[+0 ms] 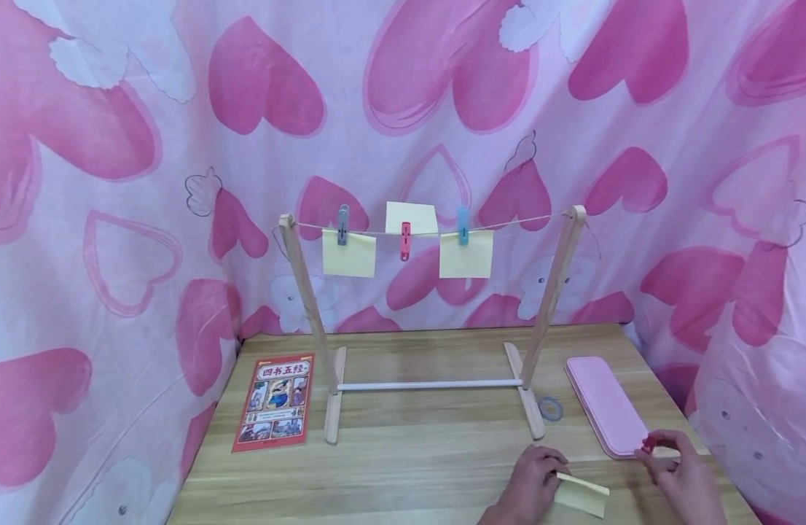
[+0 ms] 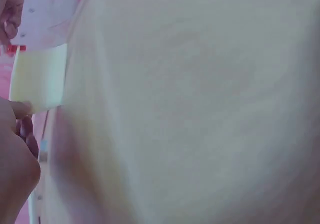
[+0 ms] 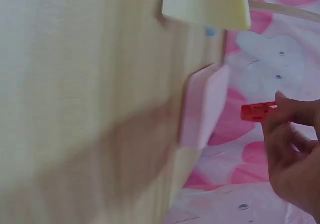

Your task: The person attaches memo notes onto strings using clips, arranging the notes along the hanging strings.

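Near the table's front right, my left hand [image 1: 530, 481] pinches a pale yellow paper slip [image 1: 581, 497] by its left edge; the slip's top edge is folded over. To its right, my right hand [image 1: 681, 474] holds a red clothespin [image 3: 257, 111] between thumb and fingers, above the near end of a pink case [image 1: 609, 408]. In the left wrist view the red clothespin [image 2: 17, 48] appears close to the slip's edge [image 2: 40, 78]. A string on a wooden stand [image 1: 557, 292] carries yellow slips under a grey clothespin [image 1: 342, 224], a red one [image 1: 405, 240] and a blue one [image 1: 463, 226].
A red-covered booklet [image 1: 275, 402] lies at the left of the wooden table [image 1: 403, 452]. A grey tape ring [image 1: 550, 409] sits beside the stand's right foot. A white bar [image 1: 429, 384] joins the stand's two feet. A pink heart-patterned curtain [image 1: 403, 87] surrounds the table.
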Tool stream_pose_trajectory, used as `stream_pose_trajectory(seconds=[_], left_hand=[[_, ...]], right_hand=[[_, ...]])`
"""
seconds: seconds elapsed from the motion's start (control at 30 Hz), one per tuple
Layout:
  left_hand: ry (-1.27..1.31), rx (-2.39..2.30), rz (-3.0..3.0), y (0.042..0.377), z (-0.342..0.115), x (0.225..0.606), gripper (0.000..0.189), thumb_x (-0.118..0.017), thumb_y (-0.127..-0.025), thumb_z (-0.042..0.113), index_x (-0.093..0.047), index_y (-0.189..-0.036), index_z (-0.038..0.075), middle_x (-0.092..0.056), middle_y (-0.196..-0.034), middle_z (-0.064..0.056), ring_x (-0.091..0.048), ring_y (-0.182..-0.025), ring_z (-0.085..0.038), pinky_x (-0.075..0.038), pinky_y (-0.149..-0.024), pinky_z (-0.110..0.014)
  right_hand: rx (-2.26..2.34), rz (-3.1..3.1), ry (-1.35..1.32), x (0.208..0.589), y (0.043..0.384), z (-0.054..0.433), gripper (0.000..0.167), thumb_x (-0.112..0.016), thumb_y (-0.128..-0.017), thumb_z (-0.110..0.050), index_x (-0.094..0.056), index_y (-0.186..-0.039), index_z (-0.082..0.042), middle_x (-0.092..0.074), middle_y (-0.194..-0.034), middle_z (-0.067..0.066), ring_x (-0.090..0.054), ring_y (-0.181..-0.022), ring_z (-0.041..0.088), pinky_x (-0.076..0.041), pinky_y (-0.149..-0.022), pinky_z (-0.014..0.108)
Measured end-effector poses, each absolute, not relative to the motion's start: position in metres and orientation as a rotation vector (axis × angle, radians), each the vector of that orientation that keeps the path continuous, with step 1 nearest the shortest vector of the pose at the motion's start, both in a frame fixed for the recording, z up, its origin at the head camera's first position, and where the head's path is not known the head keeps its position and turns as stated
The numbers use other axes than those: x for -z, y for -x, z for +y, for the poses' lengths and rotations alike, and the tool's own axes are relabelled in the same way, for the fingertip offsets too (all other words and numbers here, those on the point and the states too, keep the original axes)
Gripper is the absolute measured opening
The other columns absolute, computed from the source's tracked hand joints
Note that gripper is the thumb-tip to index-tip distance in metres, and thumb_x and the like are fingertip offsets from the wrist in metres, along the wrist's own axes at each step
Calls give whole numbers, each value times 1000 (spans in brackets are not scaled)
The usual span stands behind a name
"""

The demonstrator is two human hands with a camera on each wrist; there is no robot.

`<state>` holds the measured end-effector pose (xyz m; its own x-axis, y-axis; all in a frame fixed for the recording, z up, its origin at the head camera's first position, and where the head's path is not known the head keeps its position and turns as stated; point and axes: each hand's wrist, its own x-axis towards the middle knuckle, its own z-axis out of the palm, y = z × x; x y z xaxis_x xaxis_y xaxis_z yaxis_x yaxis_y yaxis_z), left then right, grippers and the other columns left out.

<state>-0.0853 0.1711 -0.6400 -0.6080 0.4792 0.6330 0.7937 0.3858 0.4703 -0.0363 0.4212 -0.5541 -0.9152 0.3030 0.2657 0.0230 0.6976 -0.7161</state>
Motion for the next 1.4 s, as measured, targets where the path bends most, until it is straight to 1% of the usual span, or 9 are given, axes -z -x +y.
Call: stream_pose_trajectory(seconds=[0.17, 0.33, 0.43, 0.57, 0.73, 0.97, 1.1, 1.2, 1.4], left_hand=[[1008, 1324, -2296, 104, 163, 614, 17, -77, -96, 4, -81, -107, 15, -81, -111, 6, -67, -104, 1, -45, -92, -14], [860, 1774, -2277, 129, 148, 577, 21, -69, -105, 6, -78, -124, 11, -81, -111, -1, -67, -101, 3, -56, -89, -16], [689, 1939, -2206, 146, 140, 552, 28, -74, -102, 8, -75, -131, 7, -80, -111, -7, -66, -100, 1, -60, -91, -24], [497, 2103, -2031, 170, 131, 519, 28, -81, -97, 10, -76, -123, 3, -78, -104, -15, -65, -93, -2, -61, -88, -28], [417, 2278, -1822, 194, 121, 482, 19, -76, -103, 11, -79, -115, -3, -77, -107, -21, -64, -91, -3, -57, -82, -20], [309, 2488, -1550, 218, 123, 437, 25, -74, -103, 7, -74, -120, -11, -76, -108, -9, -65, -96, -7, -56, -85, -17], [234, 2634, -1373, 229, 127, 416, 21, -76, -102, 7, -74, -116, -8, -71, -102, 4, -63, -96, -9, -56, -85, -19], [185, 2699, -1301, 234, 131, 404, 13, -76, -102, 10, -75, -111, 0, -69, -99, 6, -62, -94, -9, -56, -87, -21], [110, 2726, -1210, 242, 138, 391, 4, -79, -100, 12, -75, -102, 12, -64, -90, 7, -56, -89, -9, -50, -88, -26]], right_hand=[[-1179, -2498, 219, 534, 46, 418, 35, -77, -96, 6, -56, -123, 10, -53, -98, -46, -59, -78, -26, -48, -70, 7], [-1006, -2506, 129, 520, 58, 415, 30, -85, -92, -2, -71, -118, 4, -69, -97, -33, -44, -96, -38, -27, -83, -2], [-1149, -2467, -19, 510, 66, 412, 21, -78, -96, 5, -73, -116, 1, -76, -100, -25, -61, -90, -28, -45, -83, 1], [-1306, -2368, -181, 488, 81, 407, 30, -72, -94, 19, -73, -116, -1, -75, -97, -26, -73, -71, -7, -55, -60, 14], [-1160, -2315, -212, 446, 102, 399, 33, -81, -84, 20, -74, -114, 9, -72, -96, -23, -64, -74, -7, -49, -68, 9], [-1267, -2335, -166, 352, 127, 383, 28, -83, -92, 7, -77, -119, 3, -73, -93, -19, -50, -78, 9, -39, -62, 23], [-1572, -2205, -226, 298, 151, 377, 25, -80, -95, 7, -78, -120, 5, -75, -98, -9, -55, -86, 13, -47, -68, 17], [-1792, -2075, -290, 265, 169, 370, 23, -79, -96, 7, -79, -119, 6, -77, -102, -4, -62, -102, 13, -50, -83, 16], [-1893, -2033, -356, 221, 201, 349, 23, -81, -97, 0, -80, -119, 6, -76, -103, 0, -60, -116, 18, -31, -106, 29]])
